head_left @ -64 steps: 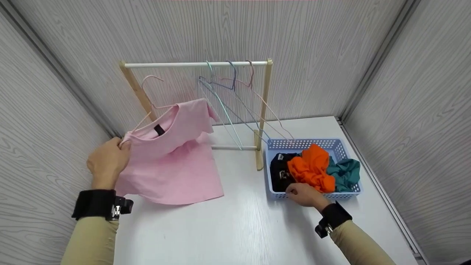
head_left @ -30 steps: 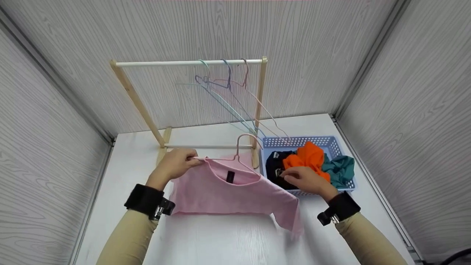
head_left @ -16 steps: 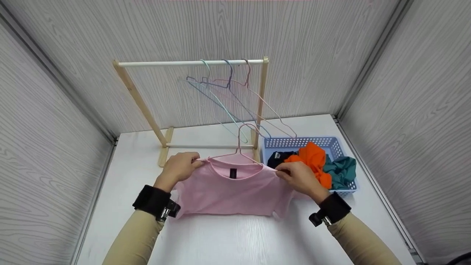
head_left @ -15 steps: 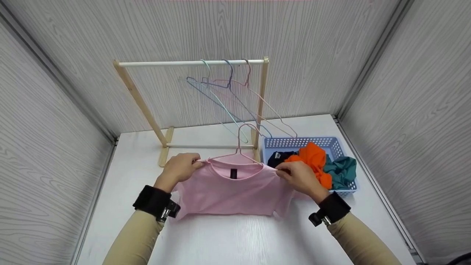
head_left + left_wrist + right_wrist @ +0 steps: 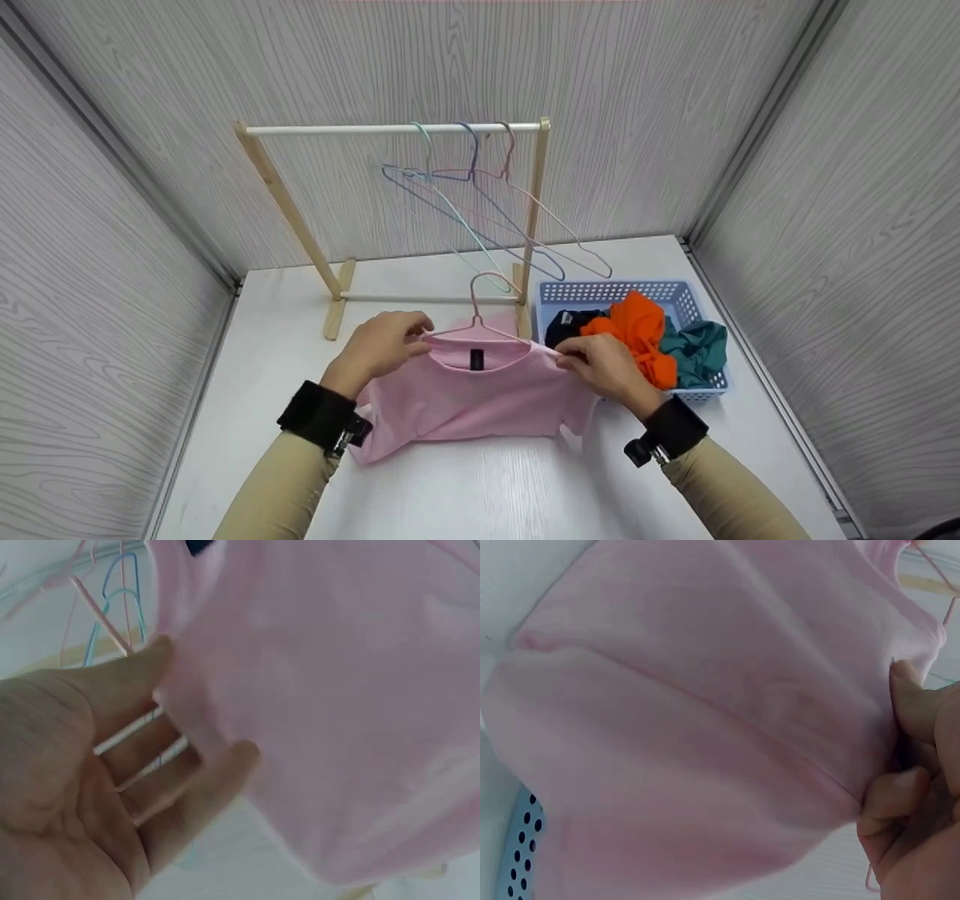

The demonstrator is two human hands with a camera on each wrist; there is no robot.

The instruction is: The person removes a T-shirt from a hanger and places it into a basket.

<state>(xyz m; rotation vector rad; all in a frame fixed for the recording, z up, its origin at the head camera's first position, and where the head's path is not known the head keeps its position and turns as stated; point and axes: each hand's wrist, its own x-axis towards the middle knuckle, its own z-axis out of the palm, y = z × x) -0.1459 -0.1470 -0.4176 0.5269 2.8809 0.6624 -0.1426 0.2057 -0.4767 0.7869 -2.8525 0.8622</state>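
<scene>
A pink T-shirt with a black neck label hangs on a pink hanger, held up over the table in front of the rack. My left hand is at the shirt's left shoulder by the collar. In the left wrist view its thumb and fingers are spread apart, loosely touching the cloth. On the other shoulder, my right hand pinches the fabric between thumb and curled fingers. The hanger's arms run inside the shirt and are mostly hidden.
Behind stands a wooden rack with a white rail. From it hang a mint hanger, a blue hanger and another pink hanger. At right, a blue basket holds black, orange and teal garments.
The shirt on its hanger came from the left to the middle. My right hand left the basket's side and took the right shoulder. My left hand's fingers have just loosened and spread.
</scene>
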